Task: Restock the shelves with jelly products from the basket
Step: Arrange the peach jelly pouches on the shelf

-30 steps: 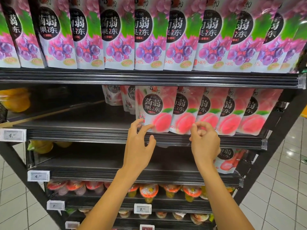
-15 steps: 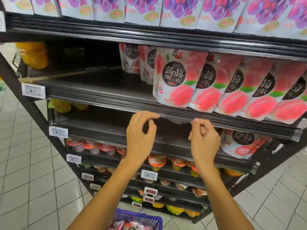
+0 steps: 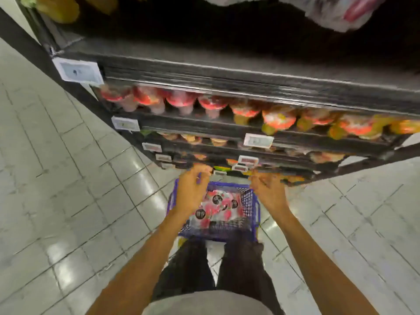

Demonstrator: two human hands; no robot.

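Purple basket [image 3: 255,209] of jelly pouches [image 3: 219,209] on the tiled floor [image 3: 68,183] at the foot of the shelves [image 3: 227,72].
Both hands hover over it with nothing in them: left hand [image 3: 192,190] above the basket's left rim, right hand [image 3: 270,192] above its far right corner, fingers loosely curled; motion blur hides finer detail.

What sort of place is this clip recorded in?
Most likely a supermarket or grocery aisle: black metal shelves with white price tags, rows of red-lidded jelly cups, and a blue plastic mesh basket of pink jelly pouches on the pale tiled floor.
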